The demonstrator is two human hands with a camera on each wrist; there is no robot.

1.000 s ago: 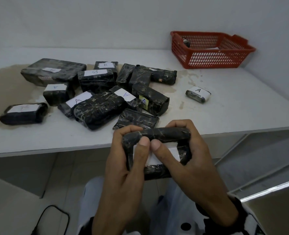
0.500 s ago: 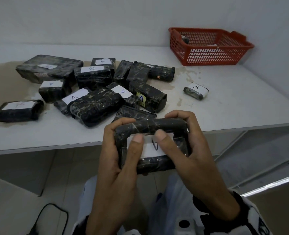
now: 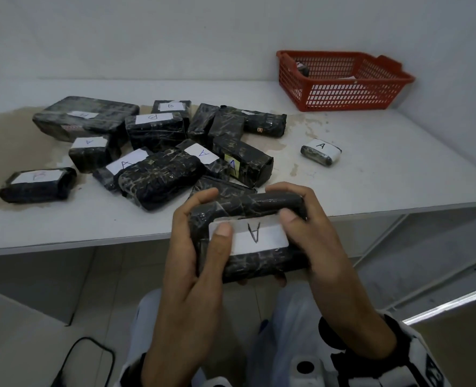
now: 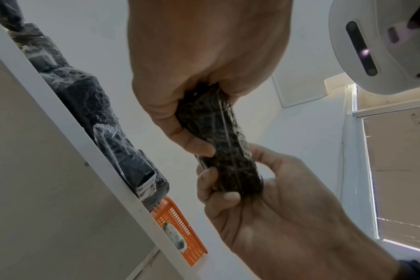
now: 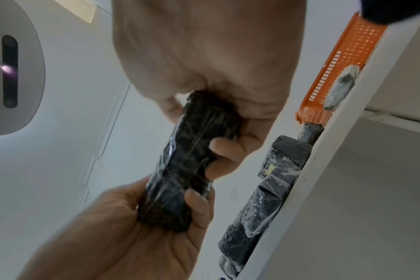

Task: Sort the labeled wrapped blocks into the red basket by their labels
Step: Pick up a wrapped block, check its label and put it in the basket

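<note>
Both my hands hold one black wrapped block (image 3: pixel 259 265) in front of the table's near edge, above my lap. Its white label faces me and shows an upside-down "A". My left hand (image 3: pixel 188 241) grips the block's left end with the thumb on the label; my right hand (image 3: pixel 312 219) grips the right end. In the wrist views the same block (image 4: pixel 218 142) (image 5: pixel 192 161) appears edge-on between both hands. The red basket (image 3: pixel 343 79) stands at the table's far right and has a wrapped item inside.
A pile of several black wrapped blocks (image 3: pixel 161 152) labelled A or B covers the table's left and middle. One small block marked A (image 3: pixel 320 152) lies alone between the pile and the basket. A brown stain spreads under the pile. A black cable (image 3: pixel 91 356) lies on the floor.
Both thumbs slid apart across the label, uncovering the letter A. The block rose slightly and came closer to the table edge, still in both hands.
</note>
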